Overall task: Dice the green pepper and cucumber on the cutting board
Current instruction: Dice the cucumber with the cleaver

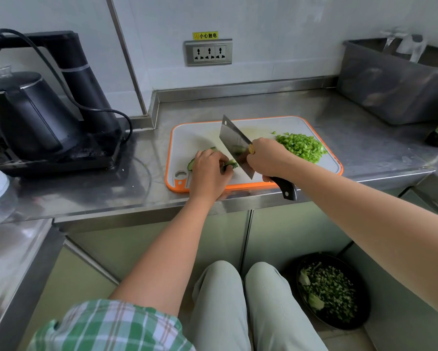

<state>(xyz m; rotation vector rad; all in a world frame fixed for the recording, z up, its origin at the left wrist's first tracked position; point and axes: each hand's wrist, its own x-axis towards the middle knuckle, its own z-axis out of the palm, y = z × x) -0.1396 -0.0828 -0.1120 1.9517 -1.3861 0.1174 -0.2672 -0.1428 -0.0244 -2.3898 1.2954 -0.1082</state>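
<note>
Clearly the cutting is now on the cucumber (191,163): it lies at the near left of the cutting board (195,138), mostly covered by the left hand (209,171), with dark green skin showing on either side of the knuckles. That hand's grip is narrow, the fingers curled down over the piece to pin it and, as I read it, to keep the fingertips tucked away from the edge. The right hand (268,158) has a closed grip high on the cleaver (234,140), right at the base of the blade, which probably gives tighter control than a hold far back on the dark handle that juts out toward the near edge. The broad, rectangular steel blade stands just to the right of the left hand, tilted, its near end low over the board beside the cut end; whether the edge touches the board I cannot tell. The diced pepper (301,147) sits heaped at the far right of the board, small bright cubes kept well apart from the cutting zone so they do not mix in. The board is smooth white plastic with an orange rim and rounded corners, resting on a brushed steel worktop (263,105) that reflects the light. A matte black kettle (27,110) stands far to the left.
</note>
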